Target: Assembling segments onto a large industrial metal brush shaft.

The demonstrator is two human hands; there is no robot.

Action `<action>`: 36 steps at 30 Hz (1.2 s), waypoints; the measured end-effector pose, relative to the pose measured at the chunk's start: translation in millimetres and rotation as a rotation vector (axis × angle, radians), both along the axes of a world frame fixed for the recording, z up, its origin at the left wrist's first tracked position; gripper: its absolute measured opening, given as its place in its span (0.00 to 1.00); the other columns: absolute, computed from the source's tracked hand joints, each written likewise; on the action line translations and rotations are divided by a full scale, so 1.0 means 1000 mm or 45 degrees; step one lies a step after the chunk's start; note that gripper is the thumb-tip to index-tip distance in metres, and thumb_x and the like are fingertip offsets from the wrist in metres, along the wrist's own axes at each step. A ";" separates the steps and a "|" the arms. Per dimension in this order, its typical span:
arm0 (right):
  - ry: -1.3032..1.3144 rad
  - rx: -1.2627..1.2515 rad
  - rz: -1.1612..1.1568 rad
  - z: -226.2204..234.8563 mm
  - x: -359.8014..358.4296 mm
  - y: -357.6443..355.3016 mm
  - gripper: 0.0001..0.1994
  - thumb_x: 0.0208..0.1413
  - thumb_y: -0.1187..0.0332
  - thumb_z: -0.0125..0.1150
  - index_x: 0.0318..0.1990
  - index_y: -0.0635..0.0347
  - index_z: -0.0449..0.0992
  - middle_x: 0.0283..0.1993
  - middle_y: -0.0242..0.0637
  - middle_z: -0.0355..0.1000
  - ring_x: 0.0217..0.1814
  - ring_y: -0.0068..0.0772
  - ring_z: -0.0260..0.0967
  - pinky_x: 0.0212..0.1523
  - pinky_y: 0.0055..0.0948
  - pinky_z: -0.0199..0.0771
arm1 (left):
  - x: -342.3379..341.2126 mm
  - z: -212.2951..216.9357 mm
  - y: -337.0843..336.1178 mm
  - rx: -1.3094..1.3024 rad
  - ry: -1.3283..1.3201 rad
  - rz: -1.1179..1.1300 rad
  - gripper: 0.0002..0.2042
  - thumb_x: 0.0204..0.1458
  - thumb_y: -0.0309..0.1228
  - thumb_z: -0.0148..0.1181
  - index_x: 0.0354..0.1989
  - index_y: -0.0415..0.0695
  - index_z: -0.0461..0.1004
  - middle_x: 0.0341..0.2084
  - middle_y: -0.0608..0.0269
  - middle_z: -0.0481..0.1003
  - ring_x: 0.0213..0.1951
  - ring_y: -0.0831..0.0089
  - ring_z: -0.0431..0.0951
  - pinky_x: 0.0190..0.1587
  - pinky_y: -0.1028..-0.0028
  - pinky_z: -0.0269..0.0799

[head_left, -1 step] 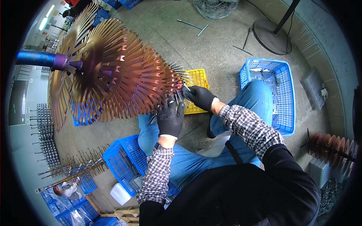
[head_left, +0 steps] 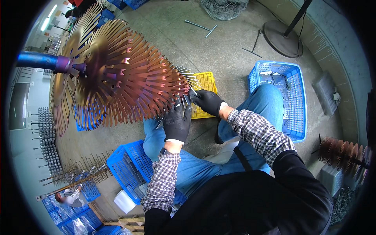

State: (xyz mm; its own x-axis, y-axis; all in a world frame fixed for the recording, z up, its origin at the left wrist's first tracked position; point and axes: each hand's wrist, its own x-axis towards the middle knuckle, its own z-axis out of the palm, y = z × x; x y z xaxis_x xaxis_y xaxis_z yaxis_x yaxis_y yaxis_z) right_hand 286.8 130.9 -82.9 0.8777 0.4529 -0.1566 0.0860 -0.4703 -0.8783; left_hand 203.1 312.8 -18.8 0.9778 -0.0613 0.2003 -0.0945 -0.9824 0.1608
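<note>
A large rack of spiky bronze-purple metal fins [head_left: 137, 74] fills the upper left, fanned in layers around a blue-purple rod [head_left: 37, 60]. At its lower right edge, my right hand [head_left: 208, 102], in a black glove, pinches a small silvery metal strip [head_left: 193, 92]. My left hand [head_left: 176, 124], also black-gloved, is closed just below the fins, with thin silvery metal strips [head_left: 186, 100] at its fingertips. Its fingers are partly hidden by the rack. Above the right hand, a row of silvery strips [head_left: 189, 76] sticks out from the rack's edge.
A yellow crate [head_left: 205, 113] lies behind my hands. Blue baskets holding flat grey pieces stand at right [head_left: 300, 117] and lower left [head_left: 127, 153]. A T-shaped tool [head_left: 203, 28] and a round stand base [head_left: 280, 41] are on the floor. A person [head_left: 72, 197] is at lower left.
</note>
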 end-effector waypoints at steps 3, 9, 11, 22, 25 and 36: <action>-0.120 0.009 0.004 -0.002 -0.002 0.005 0.15 0.70 0.57 0.56 0.42 0.61 0.80 0.38 0.48 0.79 0.36 0.50 0.76 0.41 0.43 0.77 | 0.006 0.000 0.001 -0.010 -0.075 -0.022 0.21 0.67 0.45 0.56 0.58 0.43 0.77 0.43 0.48 0.82 0.39 0.47 0.82 0.42 0.55 0.77; -0.261 -0.055 0.019 0.002 -0.003 0.010 0.14 0.69 0.59 0.56 0.45 0.61 0.80 0.40 0.51 0.79 0.39 0.56 0.77 0.44 0.46 0.77 | 0.019 0.004 -0.004 -0.057 -0.252 -0.109 0.22 0.68 0.40 0.55 0.65 0.41 0.75 0.44 0.50 0.85 0.43 0.51 0.84 0.45 0.58 0.78; -0.291 -0.056 0.026 0.005 -0.005 0.011 0.14 0.69 0.59 0.56 0.45 0.61 0.80 0.40 0.51 0.79 0.40 0.56 0.77 0.44 0.46 0.77 | 0.018 0.004 -0.005 -0.082 -0.170 -0.063 0.22 0.68 0.40 0.55 0.65 0.42 0.76 0.45 0.51 0.85 0.43 0.51 0.84 0.45 0.58 0.78; -0.469 -0.069 0.024 0.003 -0.006 0.014 0.10 0.63 0.67 0.59 0.48 0.60 0.79 0.41 0.51 0.79 0.40 0.57 0.77 0.43 0.46 0.77 | 0.022 -0.003 -0.007 -0.026 -0.218 -0.045 0.22 0.67 0.41 0.55 0.66 0.47 0.76 0.50 0.54 0.84 0.48 0.51 0.84 0.49 0.58 0.78; -0.516 -0.058 0.023 -0.001 -0.005 0.014 0.11 0.61 0.70 0.60 0.49 0.60 0.79 0.41 0.51 0.79 0.38 0.58 0.77 0.41 0.45 0.77 | 0.023 -0.003 -0.008 -0.030 -0.256 -0.055 0.22 0.66 0.40 0.55 0.66 0.47 0.77 0.51 0.54 0.84 0.48 0.51 0.84 0.49 0.59 0.78; -0.557 -0.179 0.259 -0.002 0.009 0.015 0.18 0.59 0.69 0.61 0.57 0.60 0.74 0.42 0.53 0.79 0.39 0.60 0.77 0.42 0.48 0.78 | 0.024 -0.010 -0.008 -0.196 -0.243 -0.003 0.12 0.62 0.38 0.58 0.46 0.48 0.83 0.41 0.56 0.84 0.37 0.51 0.82 0.40 0.56 0.77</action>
